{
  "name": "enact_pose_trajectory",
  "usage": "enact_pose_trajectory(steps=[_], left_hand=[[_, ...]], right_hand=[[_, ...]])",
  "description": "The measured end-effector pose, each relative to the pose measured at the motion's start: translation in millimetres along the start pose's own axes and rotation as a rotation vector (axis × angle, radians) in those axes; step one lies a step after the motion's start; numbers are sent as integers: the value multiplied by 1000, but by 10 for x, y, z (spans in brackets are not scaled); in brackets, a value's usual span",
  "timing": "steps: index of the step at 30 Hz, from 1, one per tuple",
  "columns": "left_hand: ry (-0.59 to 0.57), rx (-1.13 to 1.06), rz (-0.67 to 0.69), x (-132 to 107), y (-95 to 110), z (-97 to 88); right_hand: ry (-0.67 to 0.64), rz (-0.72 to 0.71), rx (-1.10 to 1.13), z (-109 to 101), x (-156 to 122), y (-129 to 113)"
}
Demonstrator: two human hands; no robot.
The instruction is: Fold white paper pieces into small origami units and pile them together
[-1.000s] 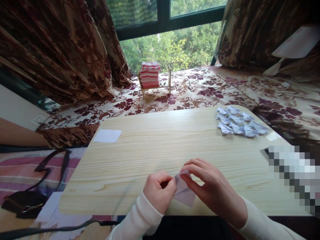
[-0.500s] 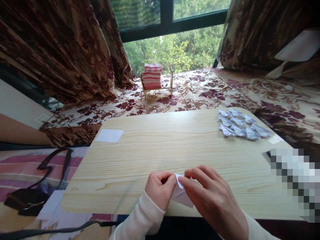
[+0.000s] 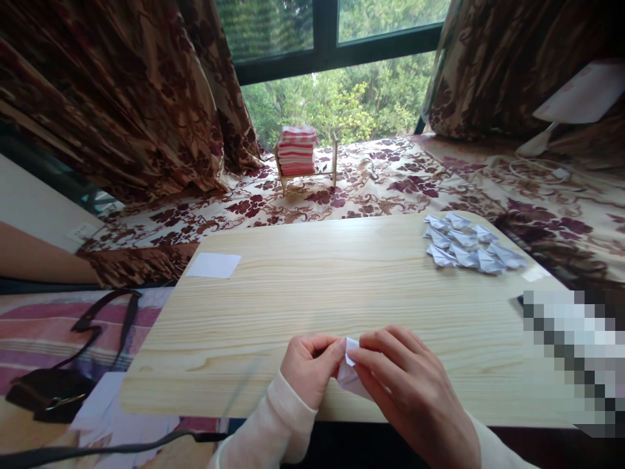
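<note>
Between my two hands is a partly folded piece of white paper [image 3: 352,381], held above the near edge of the pale wooden table [image 3: 303,293]. My left hand [image 3: 312,368] pinches its left side between thumb and fingers. On the other side, my right hand [image 3: 410,378] grips the paper with thumb and fingertips at a small folded flap near the top. Parts of the paper are hidden behind my right fingers. At the table's far right lie several folded white paper pieces [image 3: 469,241] in rows.
A flat white sheet [image 3: 213,265] rests at the table's far left. Loose papers [image 3: 122,417] and a dark bag [image 3: 49,394] lie below on the left. A blurred-out object [image 3: 576,352] is at the right edge. Beyond, a small rack holds folded red-and-white cloths [image 3: 297,151].
Both hands stay on the paper and have shifted only slightly. The paper's lower part now shows less and looks narrower between them, with the top flap turned a little.
</note>
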State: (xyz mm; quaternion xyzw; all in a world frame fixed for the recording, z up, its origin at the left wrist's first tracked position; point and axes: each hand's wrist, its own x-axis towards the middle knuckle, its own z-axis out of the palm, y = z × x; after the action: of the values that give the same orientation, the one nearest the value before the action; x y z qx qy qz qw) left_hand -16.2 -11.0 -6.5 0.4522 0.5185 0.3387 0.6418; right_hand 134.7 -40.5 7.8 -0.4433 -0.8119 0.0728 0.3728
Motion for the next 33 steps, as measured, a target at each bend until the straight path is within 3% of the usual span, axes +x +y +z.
enact_pose_trajectory(steps=[11, 17, 21, 24, 28, 31, 33], left_hand=[[-12, -270, -114, 48, -178, -20], [-100, -467, -174, -6, -57, -3], [-125, -478, -166, -36, 46, 1], [-141, -334, -96, -41, 87, -3], [-84, 25, 119, -54, 126, 3], [-26, 227, 260, -87, 173, 30], [-6, 298, 314, -118, 203, 48]], right_hand=[[-2, -29, 33, 13, -3, 5], [-12, -17, 37, 15, 8, 3], [-5, -24, 51, 11, 27, -11], [-14, 8, 76, 9, 14, 2], [-11, 113, 185, 1, -4, 81], [5, 243, 270, -26, 20, 163], [-75, 358, 360, -56, 43, 215]])
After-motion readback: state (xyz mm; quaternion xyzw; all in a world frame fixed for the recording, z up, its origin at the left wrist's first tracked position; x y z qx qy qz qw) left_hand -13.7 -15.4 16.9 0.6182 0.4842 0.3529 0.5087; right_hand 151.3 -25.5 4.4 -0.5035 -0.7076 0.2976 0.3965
